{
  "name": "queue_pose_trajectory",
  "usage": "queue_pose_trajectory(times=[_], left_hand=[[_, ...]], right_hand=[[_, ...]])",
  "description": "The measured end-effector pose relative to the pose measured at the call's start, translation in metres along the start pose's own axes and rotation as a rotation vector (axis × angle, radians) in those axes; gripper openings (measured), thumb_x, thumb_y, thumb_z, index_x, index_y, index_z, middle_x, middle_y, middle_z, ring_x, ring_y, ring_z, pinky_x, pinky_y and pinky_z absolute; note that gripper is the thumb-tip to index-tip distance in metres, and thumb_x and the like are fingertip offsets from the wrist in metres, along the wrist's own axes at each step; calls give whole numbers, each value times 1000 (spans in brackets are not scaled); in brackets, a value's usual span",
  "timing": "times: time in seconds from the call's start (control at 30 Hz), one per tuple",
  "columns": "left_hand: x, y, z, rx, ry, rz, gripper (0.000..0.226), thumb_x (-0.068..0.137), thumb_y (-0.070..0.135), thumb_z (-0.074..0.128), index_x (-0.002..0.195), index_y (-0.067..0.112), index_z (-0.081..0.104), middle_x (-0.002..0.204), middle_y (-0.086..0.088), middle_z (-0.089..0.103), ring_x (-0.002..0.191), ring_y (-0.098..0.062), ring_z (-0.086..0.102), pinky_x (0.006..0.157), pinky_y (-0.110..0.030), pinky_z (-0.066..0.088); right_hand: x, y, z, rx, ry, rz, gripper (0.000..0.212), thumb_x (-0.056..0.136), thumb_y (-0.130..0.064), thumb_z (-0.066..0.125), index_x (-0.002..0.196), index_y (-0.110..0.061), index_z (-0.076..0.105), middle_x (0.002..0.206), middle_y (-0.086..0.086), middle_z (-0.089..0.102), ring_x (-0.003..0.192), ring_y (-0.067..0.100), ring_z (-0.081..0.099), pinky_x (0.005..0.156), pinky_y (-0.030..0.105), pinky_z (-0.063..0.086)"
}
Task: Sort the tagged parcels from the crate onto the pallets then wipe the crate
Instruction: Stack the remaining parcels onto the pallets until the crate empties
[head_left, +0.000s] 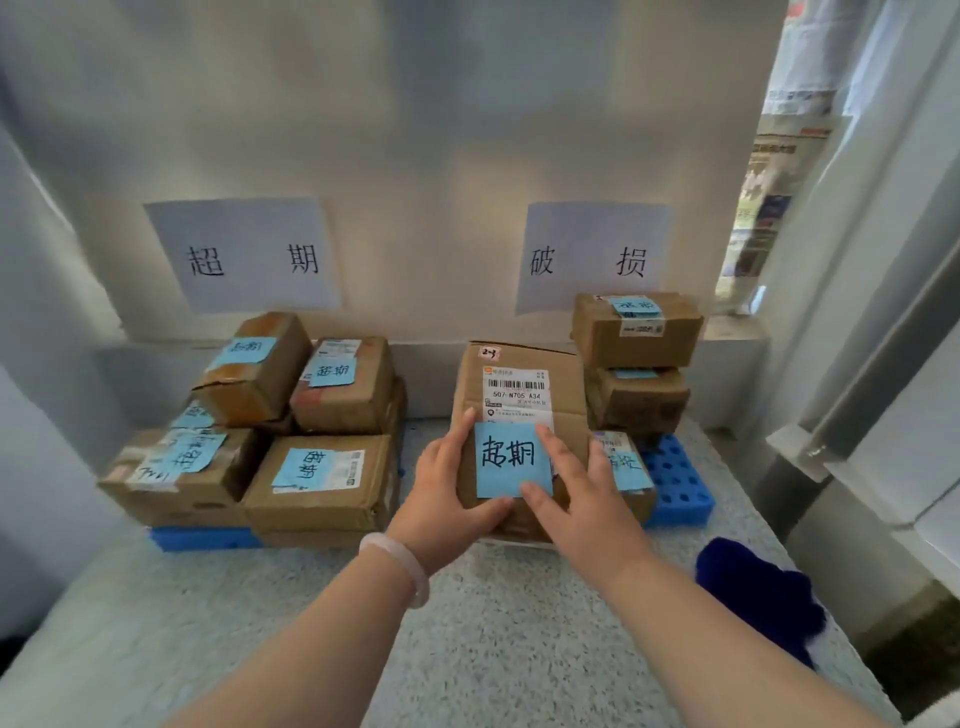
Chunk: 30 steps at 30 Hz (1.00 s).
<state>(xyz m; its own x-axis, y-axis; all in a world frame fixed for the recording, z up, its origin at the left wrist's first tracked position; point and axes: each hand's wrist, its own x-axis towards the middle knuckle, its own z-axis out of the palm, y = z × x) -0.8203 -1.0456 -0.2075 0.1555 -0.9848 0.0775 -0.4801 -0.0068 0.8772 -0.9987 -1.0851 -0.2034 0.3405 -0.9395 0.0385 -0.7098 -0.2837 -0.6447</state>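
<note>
- A cardboard parcel (519, 384) with a blue tag (511, 460) reading 超期 is at the centre, held at its near end by both hands.
- The left hand (441, 488) grips the parcel's left edge and the right hand (582, 499) grips its right edge, with the thumbs by the tag's lower corners.
- Left of the parcel, tagged boxes (322, 478) are piled on a blue pallet (202, 539).
- Right of the parcel, stacked boxes (636, 332) stand on another blue pallet (678, 483).
- Behind the parcel, two wall signs read 超期 (244, 254) and 破损 (592, 254).
- Near the parcel's right, a dark blue cloth (753, 587) lies on the speckled desk (260, 623).
</note>
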Motion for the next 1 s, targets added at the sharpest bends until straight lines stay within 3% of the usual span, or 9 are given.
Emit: queue_pose_trajectory(times=[0.1, 0.4, 0.5, 0.6, 0.77, 0.83, 1.0], left_hand=[[-10, -12, -22, 23, 91, -55, 97, 82, 28, 78, 150, 51, 12, 139, 12, 27, 126, -4, 35, 104, -25, 42], [-31, -41, -61, 7, 237, -201, 95, 83, 26, 76, 144, 58, 12, 133, 14, 21, 129, -9, 31, 110, -37, 42], [-34, -57, -70, -9, 239, -247, 94, 83, 26, 77, 144, 58, 14, 135, 13, 22, 127, -9, 32, 107, -32, 43], [-29, -72, -86, -27, 231, -265, 95, 81, 29, 78, 145, 59, 15, 141, 10, 24, 130, -13, 35, 108, -39, 45], [-11, -92, -116, -42, 164, -276, 95, 81, 33, 78, 145, 60, 13, 139, 9, 26, 129, -14, 37, 110, -41, 42], [-4, -103, -133, -21, 142, -267, 97, 80, 34, 78, 148, 57, 12, 139, 10, 28, 128, -12, 37, 109, -36, 41], [21, -125, -173, -26, 106, -243, 101, 71, 46, 78, 145, 62, 11, 141, 7, 34, 127, -13, 42, 105, -38, 46]], right_hand=[[12, -21, 18, -19, -84, -43, 63, 95, -60, 43, 143, -64, 3, 162, 0, -8, 149, 28, 6, 114, 44, 30], [39, -52, 63, 24, -234, -187, 62, 93, -62, 45, 141, -67, 6, 160, -5, -5, 148, 24, 13, 110, 46, 39], [42, -58, 81, 18, -261, -198, 63, 91, -63, 46, 140, -68, 6, 159, -9, -1, 144, 22, 20, 108, 46, 41], [47, -69, 94, 31, -269, -189, 62, 91, -64, 46, 137, -71, 5, 159, -11, -1, 144, 21, 21, 109, 45, 41], [65, -97, 110, -10, -246, -139, 62, 95, -58, 45, 146, -60, 10, 158, -9, 4, 136, 17, 31, 98, 34, 47], [69, -110, 122, 10, -242, -117, 63, 95, -57, 46, 146, -58, 11, 158, -10, 3, 137, 17, 29, 101, 34, 45], [88, -141, 146, 95, -196, -81, 63, 95, -55, 48, 147, -57, 13, 157, -13, 3, 138, 15, 26, 106, 36, 42]])
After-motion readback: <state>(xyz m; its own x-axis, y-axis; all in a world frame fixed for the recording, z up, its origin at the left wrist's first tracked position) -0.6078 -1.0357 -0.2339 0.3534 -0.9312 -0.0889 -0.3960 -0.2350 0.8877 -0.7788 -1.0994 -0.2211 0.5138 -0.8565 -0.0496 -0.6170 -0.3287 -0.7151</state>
